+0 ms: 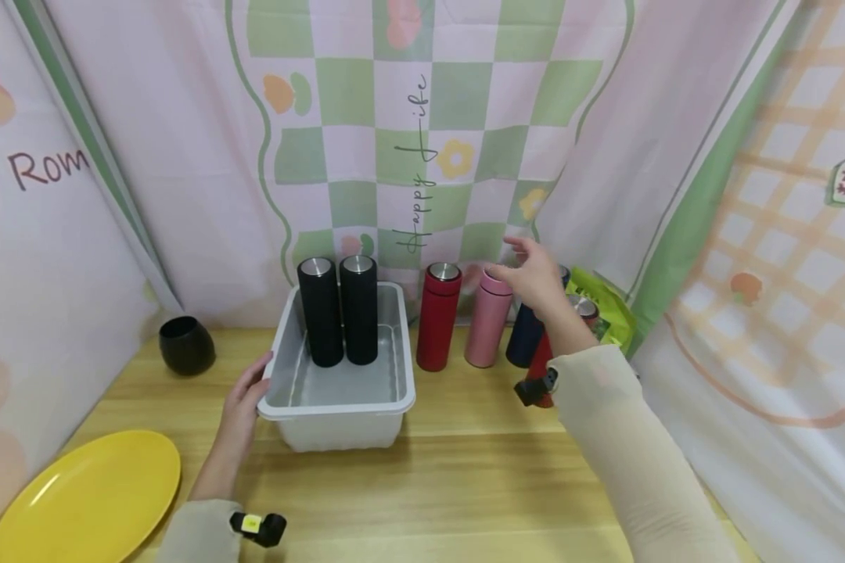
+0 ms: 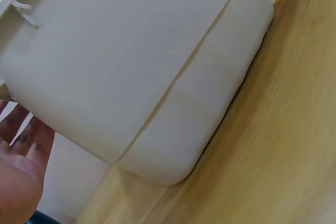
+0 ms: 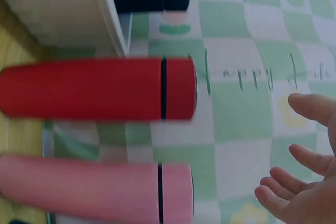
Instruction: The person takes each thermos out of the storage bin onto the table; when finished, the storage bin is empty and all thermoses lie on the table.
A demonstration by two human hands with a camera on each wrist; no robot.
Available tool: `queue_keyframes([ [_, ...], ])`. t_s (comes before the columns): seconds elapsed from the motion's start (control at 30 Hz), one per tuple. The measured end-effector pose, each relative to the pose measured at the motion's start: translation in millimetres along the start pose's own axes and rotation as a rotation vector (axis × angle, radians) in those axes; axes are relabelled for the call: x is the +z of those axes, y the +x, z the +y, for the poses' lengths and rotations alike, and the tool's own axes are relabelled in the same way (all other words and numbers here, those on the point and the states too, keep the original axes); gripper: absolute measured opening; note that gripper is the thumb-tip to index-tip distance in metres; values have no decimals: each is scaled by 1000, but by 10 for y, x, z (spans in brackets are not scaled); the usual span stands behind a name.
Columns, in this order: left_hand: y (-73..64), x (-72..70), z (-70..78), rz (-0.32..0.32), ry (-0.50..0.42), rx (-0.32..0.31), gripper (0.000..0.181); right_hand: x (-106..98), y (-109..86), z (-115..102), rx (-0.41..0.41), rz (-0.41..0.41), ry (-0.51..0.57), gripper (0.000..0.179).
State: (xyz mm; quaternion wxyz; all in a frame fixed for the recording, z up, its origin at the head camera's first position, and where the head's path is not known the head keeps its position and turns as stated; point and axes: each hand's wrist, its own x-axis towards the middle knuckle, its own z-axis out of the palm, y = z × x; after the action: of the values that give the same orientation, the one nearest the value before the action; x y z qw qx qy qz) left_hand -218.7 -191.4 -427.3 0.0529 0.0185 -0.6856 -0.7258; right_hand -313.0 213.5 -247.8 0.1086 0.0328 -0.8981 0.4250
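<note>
My left hand (image 1: 242, 399) is at the left rim of a light grey plastic bin (image 1: 338, 430), fingertips touching the edge. In the left wrist view its fingers (image 2: 35, 142) stretch up along the bin's outer wall. Two black thermos bottles (image 1: 321, 317) with silver tops stand upright inside the bin. Over the pink thermos bottle (image 1: 488, 328) my right hand (image 1: 535, 277) hovers with fingers spread and holding nothing. The right wrist view shows those fingers (image 3: 312, 158) apart from the pink bottle's cap. Left of the pink one stands a red thermos bottle (image 1: 436, 324).
Partly hidden behind my right arm are a dark blue bottle (image 1: 524, 336), another red bottle (image 1: 541, 360) and a bright green bag (image 1: 605, 305). A black cup (image 1: 186, 346) and a yellow plate (image 1: 91, 500) lie to the left. A patterned curtain (image 1: 458, 94) hangs behind the wooden table (image 1: 465, 493).
</note>
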Motion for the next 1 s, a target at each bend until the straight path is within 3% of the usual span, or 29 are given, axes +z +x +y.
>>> queue_keyframes([
  [0.5, 14, -7, -23, -14, -4, 19, 49, 914, 267, -515, -13, -118, 53, 64],
  [0.73, 16, 12, -23, -15, -15, 0, 50, 1314, 370, -612, -23, -149, 52, 65],
  [1.0, 3, 27, -17, 4, -31, 18, 50, 1758, 410, -586, -50, -107, 66, 68],
])
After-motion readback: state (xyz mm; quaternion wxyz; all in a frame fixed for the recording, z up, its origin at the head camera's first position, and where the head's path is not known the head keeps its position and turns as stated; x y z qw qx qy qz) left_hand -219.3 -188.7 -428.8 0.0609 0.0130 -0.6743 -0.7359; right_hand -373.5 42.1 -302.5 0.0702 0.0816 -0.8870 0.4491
